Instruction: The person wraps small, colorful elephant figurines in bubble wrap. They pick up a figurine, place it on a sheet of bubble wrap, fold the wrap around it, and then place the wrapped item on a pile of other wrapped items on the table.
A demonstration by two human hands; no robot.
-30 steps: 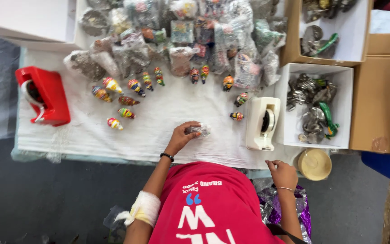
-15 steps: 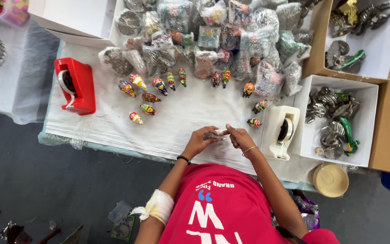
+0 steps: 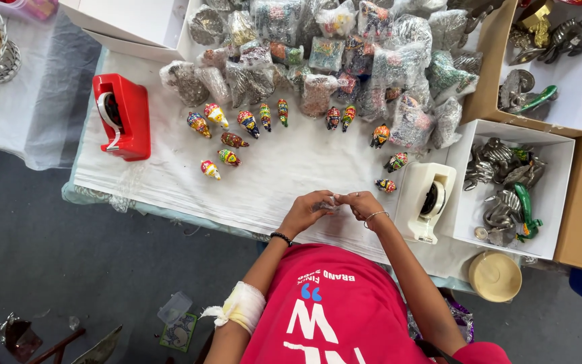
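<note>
Left hand (image 3: pixel 306 212) and right hand (image 3: pixel 362 204) meet above the near edge of the white-covered tabletop (image 3: pixel 271 175). Both grips pinch one small clear-wrapped object (image 3: pixel 327 205) between fingertips; its detail is too small to tell. White tape dispenser (image 3: pixel 429 200) stands just beside the right hand. Small painted figurines (image 3: pixel 229 140) lie well apart.

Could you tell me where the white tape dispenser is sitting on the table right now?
In the head view the white tape dispenser stands on the white cloth at the table's right side, just right of the right hand, against the white box of metal figures.
</note>
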